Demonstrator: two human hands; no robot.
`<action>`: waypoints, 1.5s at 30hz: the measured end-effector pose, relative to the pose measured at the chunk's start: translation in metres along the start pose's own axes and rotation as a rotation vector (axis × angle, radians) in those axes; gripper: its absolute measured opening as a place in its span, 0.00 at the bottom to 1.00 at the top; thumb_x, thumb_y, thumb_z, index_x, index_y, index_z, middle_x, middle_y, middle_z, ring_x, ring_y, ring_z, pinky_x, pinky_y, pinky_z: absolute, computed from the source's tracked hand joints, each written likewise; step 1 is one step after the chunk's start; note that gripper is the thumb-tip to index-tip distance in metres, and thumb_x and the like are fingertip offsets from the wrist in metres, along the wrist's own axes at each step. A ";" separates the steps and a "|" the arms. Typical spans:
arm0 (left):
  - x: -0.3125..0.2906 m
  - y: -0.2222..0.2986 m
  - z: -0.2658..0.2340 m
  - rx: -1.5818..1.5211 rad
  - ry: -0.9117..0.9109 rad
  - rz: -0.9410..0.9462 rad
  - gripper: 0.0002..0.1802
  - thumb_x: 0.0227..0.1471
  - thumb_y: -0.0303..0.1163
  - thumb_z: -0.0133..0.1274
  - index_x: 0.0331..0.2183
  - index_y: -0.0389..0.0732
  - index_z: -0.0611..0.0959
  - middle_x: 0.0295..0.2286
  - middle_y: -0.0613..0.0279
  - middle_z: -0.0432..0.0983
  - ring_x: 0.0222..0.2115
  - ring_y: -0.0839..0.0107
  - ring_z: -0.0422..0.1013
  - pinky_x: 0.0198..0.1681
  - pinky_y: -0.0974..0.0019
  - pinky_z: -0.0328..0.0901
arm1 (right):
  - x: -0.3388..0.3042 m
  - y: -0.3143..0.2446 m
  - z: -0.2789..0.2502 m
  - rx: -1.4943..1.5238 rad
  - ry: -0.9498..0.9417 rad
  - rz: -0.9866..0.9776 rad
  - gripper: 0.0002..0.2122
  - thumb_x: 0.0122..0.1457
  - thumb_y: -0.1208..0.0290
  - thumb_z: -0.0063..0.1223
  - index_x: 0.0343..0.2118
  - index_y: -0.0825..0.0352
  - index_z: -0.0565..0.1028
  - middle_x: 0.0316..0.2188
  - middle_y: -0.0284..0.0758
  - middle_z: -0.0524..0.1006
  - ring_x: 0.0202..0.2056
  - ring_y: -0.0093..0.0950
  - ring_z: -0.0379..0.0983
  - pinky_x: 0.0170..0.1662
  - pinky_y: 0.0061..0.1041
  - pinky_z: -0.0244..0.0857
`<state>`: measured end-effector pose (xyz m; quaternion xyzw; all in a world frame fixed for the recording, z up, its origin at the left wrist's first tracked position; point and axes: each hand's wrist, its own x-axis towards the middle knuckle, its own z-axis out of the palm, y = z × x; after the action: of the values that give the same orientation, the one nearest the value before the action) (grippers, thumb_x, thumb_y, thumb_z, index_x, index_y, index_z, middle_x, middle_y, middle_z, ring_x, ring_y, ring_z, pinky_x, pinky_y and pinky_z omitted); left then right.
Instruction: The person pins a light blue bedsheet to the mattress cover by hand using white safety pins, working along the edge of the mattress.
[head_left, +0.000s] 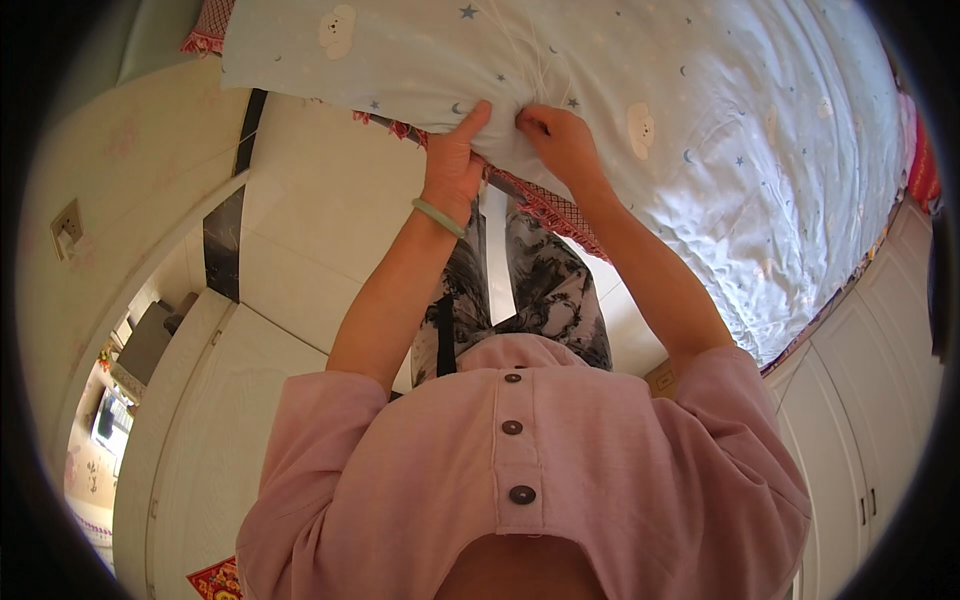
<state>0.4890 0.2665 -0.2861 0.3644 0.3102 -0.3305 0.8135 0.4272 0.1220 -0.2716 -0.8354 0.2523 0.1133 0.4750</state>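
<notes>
A light blue bed cover (620, 70) printed with white animal heads, stars and moons spreads over the bed ahead of me. At its near edge my left hand (456, 165), with a pale green bangle (438, 217) on the wrist, grips the cloth. The thumb lies on top and the fingers are mostly hidden below. Just to the right, my right hand (560, 145) is closed in a pinch on the same cover, and creases fan out from its fingertips. Whether the cover is a quilt or a sheet I cannot tell.
Red fringed cloth (550, 205) hangs out under the cover's near edge. Pale floor tiles (310, 190) lie to the left, beside a wall with a socket (67, 228) and a white door (240, 420). White cabinet doors (850, 400) stand at the right.
</notes>
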 end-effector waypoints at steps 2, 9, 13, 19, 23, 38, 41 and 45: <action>-0.001 0.000 0.001 0.007 0.004 -0.010 0.30 0.44 0.22 0.63 0.50 0.37 0.71 0.46 0.58 0.71 0.45 0.64 0.70 0.50 0.63 0.68 | 0.004 0.001 0.008 -0.048 0.056 -0.025 0.06 0.55 0.69 0.49 0.31 0.64 0.76 0.26 0.44 0.76 0.30 0.43 0.73 0.33 0.36 0.66; -0.003 0.003 0.006 -0.037 0.021 -0.084 0.28 0.47 0.24 0.61 0.50 0.36 0.71 0.46 0.57 0.71 0.45 0.61 0.70 0.49 0.58 0.68 | -0.002 -0.005 0.007 -0.002 0.029 0.074 0.06 0.56 0.71 0.49 0.33 0.67 0.73 0.23 0.41 0.74 0.26 0.35 0.70 0.31 0.29 0.63; 0.004 0.000 0.005 -0.048 0.084 -0.171 0.24 0.50 0.26 0.58 0.50 0.37 0.71 0.46 0.57 0.72 0.46 0.60 0.69 0.49 0.55 0.67 | -0.012 0.005 -0.008 0.131 0.020 -0.002 0.04 0.57 0.72 0.50 0.32 0.67 0.73 0.20 0.37 0.72 0.22 0.28 0.65 0.29 0.25 0.61; 0.018 -0.008 -0.008 -0.146 -0.021 -0.363 0.22 0.52 0.28 0.57 0.49 0.38 0.72 0.46 0.57 0.72 0.47 0.61 0.69 0.50 0.53 0.67 | -0.010 0.006 -0.012 0.122 0.036 -0.122 0.04 0.58 0.73 0.49 0.32 0.66 0.73 0.21 0.39 0.71 0.22 0.32 0.67 0.29 0.27 0.62; 0.021 -0.012 -0.010 -0.149 -0.055 -0.393 0.23 0.52 0.29 0.57 0.50 0.38 0.72 0.46 0.58 0.72 0.46 0.62 0.70 0.50 0.54 0.67 | -0.014 0.001 -0.006 0.028 0.084 -0.104 0.06 0.61 0.71 0.48 0.32 0.68 0.71 0.23 0.39 0.72 0.25 0.28 0.68 0.31 0.25 0.63; 0.022 -0.015 -0.010 -0.082 -0.031 -0.370 0.18 0.53 0.30 0.56 0.46 0.39 0.76 0.42 0.60 0.75 0.42 0.66 0.72 0.44 0.60 0.70 | 0.001 -0.019 0.023 0.036 0.244 0.053 0.14 0.51 0.63 0.58 0.32 0.67 0.67 0.16 0.37 0.70 0.20 0.34 0.68 0.26 0.32 0.63; 0.024 -0.018 -0.014 -0.074 -0.050 -0.353 0.18 0.54 0.30 0.56 0.47 0.41 0.76 0.44 0.61 0.75 0.43 0.66 0.72 0.45 0.61 0.69 | 0.001 -0.030 0.020 -0.012 0.199 0.030 0.12 0.53 0.66 0.54 0.36 0.65 0.67 0.18 0.41 0.72 0.22 0.40 0.71 0.27 0.36 0.64; 0.023 -0.019 -0.015 -0.062 -0.053 -0.321 0.18 0.54 0.29 0.54 0.48 0.41 0.75 0.46 0.60 0.73 0.45 0.65 0.71 0.45 0.61 0.69 | 0.004 -0.029 0.018 -0.185 0.197 -0.272 0.11 0.56 0.71 0.50 0.43 0.61 0.68 0.23 0.42 0.73 0.25 0.40 0.71 0.30 0.34 0.65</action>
<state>0.4841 0.2610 -0.3190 0.2763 0.3528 -0.4560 0.7690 0.4465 0.1481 -0.2613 -0.9090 0.1708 -0.0116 0.3801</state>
